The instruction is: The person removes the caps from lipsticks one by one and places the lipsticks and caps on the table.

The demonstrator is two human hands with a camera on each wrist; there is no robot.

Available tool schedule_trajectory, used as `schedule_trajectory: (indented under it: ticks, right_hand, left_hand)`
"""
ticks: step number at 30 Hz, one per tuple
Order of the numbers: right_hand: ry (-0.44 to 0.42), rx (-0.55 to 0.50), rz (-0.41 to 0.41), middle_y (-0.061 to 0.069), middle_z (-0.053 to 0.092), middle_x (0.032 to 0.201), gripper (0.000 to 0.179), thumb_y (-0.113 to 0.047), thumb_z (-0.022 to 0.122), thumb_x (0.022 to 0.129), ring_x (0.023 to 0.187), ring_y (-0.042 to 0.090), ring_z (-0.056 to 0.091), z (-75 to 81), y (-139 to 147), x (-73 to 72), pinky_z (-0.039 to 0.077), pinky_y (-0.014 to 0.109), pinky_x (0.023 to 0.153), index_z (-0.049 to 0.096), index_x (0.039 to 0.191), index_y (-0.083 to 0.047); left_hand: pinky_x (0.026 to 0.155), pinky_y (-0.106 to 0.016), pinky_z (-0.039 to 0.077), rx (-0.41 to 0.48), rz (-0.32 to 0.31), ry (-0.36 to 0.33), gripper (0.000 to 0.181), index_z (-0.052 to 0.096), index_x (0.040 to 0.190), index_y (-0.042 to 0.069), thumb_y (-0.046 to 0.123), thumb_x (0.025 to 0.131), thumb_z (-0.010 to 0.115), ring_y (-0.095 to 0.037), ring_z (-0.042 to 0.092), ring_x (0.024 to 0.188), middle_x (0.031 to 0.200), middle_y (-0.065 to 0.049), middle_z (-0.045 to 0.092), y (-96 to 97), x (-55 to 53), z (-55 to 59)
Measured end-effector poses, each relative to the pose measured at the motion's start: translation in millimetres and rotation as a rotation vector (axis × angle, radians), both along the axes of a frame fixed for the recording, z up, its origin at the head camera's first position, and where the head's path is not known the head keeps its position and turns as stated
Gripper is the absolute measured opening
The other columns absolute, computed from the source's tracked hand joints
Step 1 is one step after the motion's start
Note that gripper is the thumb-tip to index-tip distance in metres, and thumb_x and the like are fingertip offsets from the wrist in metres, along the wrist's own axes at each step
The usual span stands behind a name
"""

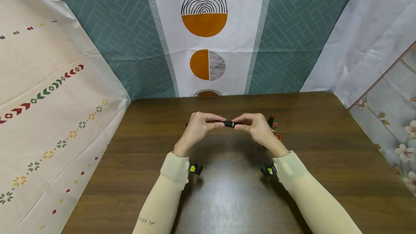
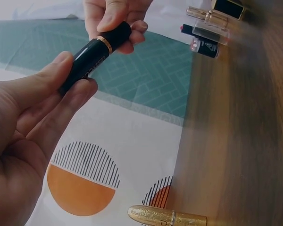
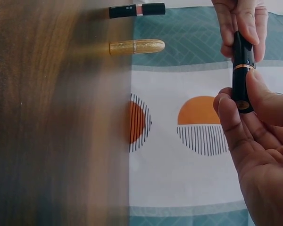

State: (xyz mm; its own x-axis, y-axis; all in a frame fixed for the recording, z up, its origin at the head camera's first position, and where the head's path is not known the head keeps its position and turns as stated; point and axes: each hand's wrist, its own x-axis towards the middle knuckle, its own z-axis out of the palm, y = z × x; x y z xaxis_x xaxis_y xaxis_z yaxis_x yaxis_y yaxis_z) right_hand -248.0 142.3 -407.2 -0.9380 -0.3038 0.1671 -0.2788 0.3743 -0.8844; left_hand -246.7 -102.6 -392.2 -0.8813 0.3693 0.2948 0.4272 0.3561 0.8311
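A black lipstick tube (image 1: 230,124) with a thin gold band is held level above the table by both hands. My left hand (image 1: 196,127) pinches one end between thumb and fingers. Its opposite end is pinched by my right hand (image 1: 258,127). In the left wrist view, pale lettering runs along the body of the tube (image 2: 87,61), and the band lies between the two hands. The right wrist view shows the tube's round end (image 3: 244,104) near the right fingers. The tube looks closed, with no lipstick colour showing.
Beyond the right hand, several lipsticks stand on the brown table (image 1: 146,154), one black with a red tip (image 1: 271,118). A gold glittery tube (image 3: 137,46) and a black-and-pink tube (image 3: 137,10) also stand there. Patterned cloths (image 1: 130,28) hang behind the table.
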Motion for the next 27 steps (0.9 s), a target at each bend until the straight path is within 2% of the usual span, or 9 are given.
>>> schedule_trajectory:
  ticks: [7, 10, 14, 21, 27]
  right_hand:
    - [0.042, -0.031, -0.024, 0.008, 0.077, 0.105, 0.019, -0.011, 0.081, 0.092, 0.087, 0.027, 0.071, 2.3, -4.7, 0.9, 0.058, 0.047, 0.074, 0.081, 0.111, -0.010]
    - [0.037, -0.048, -0.056, 0.009, 0.078, 0.104, 0.019, -0.013, 0.081, 0.092, 0.089, 0.026, 0.073, 4.2, -7.4, 1.2, 0.057, 0.043, 0.074, 0.081, 0.111, -0.009]
    - [0.020, -0.066, -0.085, 0.012, 0.078, 0.103, 0.021, -0.013, 0.080, 0.092, 0.090, 0.024, 0.073, 6.6, -8.3, 0.7, 0.055, 0.030, 0.071, 0.080, 0.112, -0.006]
    - [0.004, -0.080, -0.094, 0.013, 0.078, 0.103, 0.022, -0.012, 0.081, 0.091, 0.091, 0.023, 0.074, 4.6, -7.0, -0.6, 0.057, 0.038, 0.076, 0.080, 0.112, -0.005]
    - [-0.028, -0.124, -0.089, 0.014, 0.077, 0.104, 0.023, -0.015, 0.081, 0.092, 0.090, 0.020, 0.072, 0.7, -5.5, -1.8, 0.056, 0.039, 0.078, 0.080, 0.112, -0.005]
  left_hand:
    - [0.081, -0.034, 0.061, 0.036, 0.033, 0.024, 0.019, 0.084, 0.107, 0.015, 0.018, 0.088, 0.083, -0.011, 0.075, 0.092, 0.102, 0.003, 0.079, -1.2, 0.0, 0.8]
    - [0.080, -0.033, 0.060, 0.044, 0.040, 0.050, 0.019, 0.084, 0.107, 0.015, 0.017, 0.088, 0.084, -0.011, 0.074, 0.091, 0.102, 0.003, 0.079, -0.8, -1.5, 1.1]
    - [0.080, -0.033, 0.060, 0.036, 0.038, 0.081, 0.018, 0.084, 0.107, 0.014, 0.016, 0.089, 0.084, -0.011, 0.074, 0.091, 0.104, 0.003, 0.079, 1.9, -3.4, 2.4]
    - [0.081, -0.032, 0.061, 0.013, 0.035, 0.068, 0.020, 0.083, 0.109, 0.012, 0.015, 0.090, 0.083, -0.011, 0.075, 0.092, 0.106, 0.001, 0.079, 4.3, -4.5, 0.6]
    - [0.080, -0.032, 0.061, 0.021, 0.025, 0.035, 0.020, 0.083, 0.111, 0.013, 0.017, 0.092, 0.081, -0.011, 0.075, 0.094, 0.108, 0.001, 0.078, 4.6, -4.7, -2.3]
